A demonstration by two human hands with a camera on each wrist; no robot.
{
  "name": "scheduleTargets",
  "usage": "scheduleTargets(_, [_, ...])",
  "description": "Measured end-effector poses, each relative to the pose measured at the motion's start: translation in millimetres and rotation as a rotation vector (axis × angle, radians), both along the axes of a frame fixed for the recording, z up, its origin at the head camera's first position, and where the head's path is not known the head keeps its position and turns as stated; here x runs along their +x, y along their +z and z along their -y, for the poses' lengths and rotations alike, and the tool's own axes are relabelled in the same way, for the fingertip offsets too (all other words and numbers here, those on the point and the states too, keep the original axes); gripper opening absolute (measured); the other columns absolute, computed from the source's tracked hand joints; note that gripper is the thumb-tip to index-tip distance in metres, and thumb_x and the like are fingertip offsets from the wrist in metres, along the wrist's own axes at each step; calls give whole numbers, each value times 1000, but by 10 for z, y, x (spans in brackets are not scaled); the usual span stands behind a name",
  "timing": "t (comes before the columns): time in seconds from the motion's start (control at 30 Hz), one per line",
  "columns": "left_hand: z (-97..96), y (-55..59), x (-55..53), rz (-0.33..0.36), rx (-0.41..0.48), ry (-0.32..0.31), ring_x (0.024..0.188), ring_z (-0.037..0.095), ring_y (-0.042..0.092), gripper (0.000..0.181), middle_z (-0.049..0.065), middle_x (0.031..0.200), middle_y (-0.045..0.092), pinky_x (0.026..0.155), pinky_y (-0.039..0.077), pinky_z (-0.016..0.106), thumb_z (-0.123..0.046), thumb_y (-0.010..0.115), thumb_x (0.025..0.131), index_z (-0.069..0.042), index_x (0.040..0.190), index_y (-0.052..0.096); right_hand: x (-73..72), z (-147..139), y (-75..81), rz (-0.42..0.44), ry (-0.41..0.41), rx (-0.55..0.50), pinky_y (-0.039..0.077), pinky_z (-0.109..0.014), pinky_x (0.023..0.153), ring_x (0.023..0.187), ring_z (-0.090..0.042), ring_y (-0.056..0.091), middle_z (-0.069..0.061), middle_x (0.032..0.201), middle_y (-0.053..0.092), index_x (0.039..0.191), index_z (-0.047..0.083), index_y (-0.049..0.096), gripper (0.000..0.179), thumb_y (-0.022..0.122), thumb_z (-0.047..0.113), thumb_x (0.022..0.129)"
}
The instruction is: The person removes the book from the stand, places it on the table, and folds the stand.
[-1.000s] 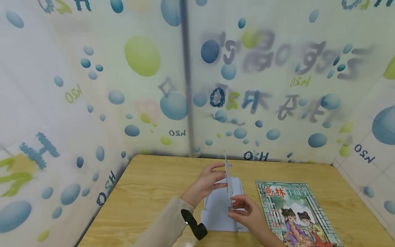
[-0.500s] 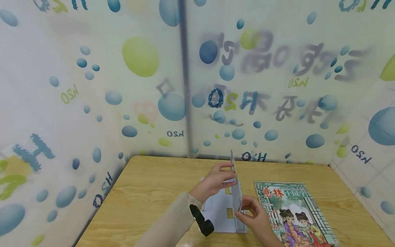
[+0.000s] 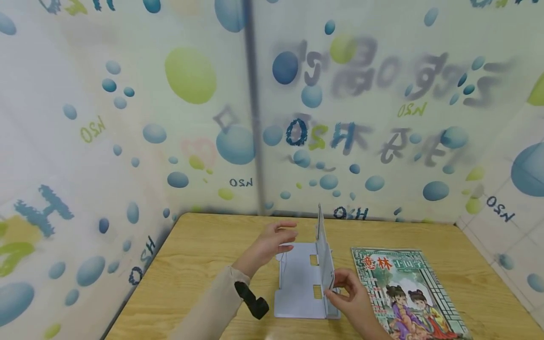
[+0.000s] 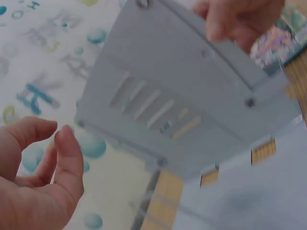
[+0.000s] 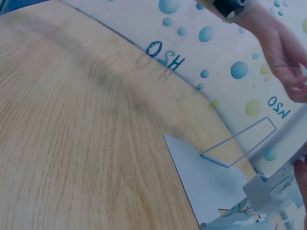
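A pale grey folding stand lies opened on the table, its flat base plate (image 3: 297, 278) down and its slotted panel (image 3: 325, 255) standing nearly upright. Two cut-outs in the base show wood beneath. My right hand (image 3: 352, 293) pinches the panel's near lower edge between thumb and fingers. To the left of the panel, my left hand (image 3: 267, 243) hovers above the base with loosely bent fingers, holding nothing. In the left wrist view a gap shows between that hand (image 4: 43, 191) and the panel (image 4: 158, 72). A thin wire bracket (image 5: 235, 135) rises from the base's left side.
A magazine (image 3: 408, 293) with two cartoon figures on its cover lies just right of my right hand. The wooden table (image 3: 204, 264) ends at a wall (image 3: 195, 141) printed with bubbles, and side walls flank it.
My left hand has come off the upright panel and moved left. The panel shifted a little to the right at first, then stayed upright. My right hand keeps its pinch on it.
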State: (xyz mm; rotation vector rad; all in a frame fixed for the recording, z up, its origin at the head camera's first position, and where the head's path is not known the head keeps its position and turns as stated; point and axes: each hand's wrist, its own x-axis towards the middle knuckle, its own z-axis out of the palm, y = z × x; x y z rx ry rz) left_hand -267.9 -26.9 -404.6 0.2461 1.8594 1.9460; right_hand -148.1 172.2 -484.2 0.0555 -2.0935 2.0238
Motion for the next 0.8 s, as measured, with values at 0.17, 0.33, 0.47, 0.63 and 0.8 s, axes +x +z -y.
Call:
scheduleTargets(0.17, [331,-220,1,-56,-135,6,89,20,56,30,12,102,56,81,50,37,-9,60,88,7,113,53,0,-11,-17,-14,17,2,53,-27,63,80,-15,55,-11,92,54,107,-10,49,41,69,-12,71])
scheduleTargets(0.33, [530,-477,70,-85,-274,-85,82,16,57,29,7,92,58,75,50,32,-8,64,83,7,108,59,4,-31,-9,-60,18,13,53,-27,62,79,-12,55,-19,93,53,106,-9,49,40,68,-13,71])
scheduleTargets(0.47, [531,-666,121,-91,-281,-158,72,12,54,29,6,87,60,63,47,25,-5,63,81,9,107,61,0,-55,-9,-59,13,22,53,-27,61,78,-12,55,-19,93,53,106,-8,50,39,68,-13,71])
scheduleTargets(0.63, [417,-785,163,-123,-296,-142,68,10,52,25,3,81,60,59,44,23,-2,66,79,7,102,65,-20,-67,-20,2,-8,21,53,-28,62,79,-14,56,-17,93,54,105,-5,52,38,69,-11,72])
scheduleTargets(0.8, [315,-877,170,-171,-315,-77,68,10,52,18,4,84,65,60,45,27,-6,68,80,5,94,68,-10,-83,0,64,-21,17,53,-29,63,80,-14,55,-13,94,53,107,-4,51,37,68,-9,74])
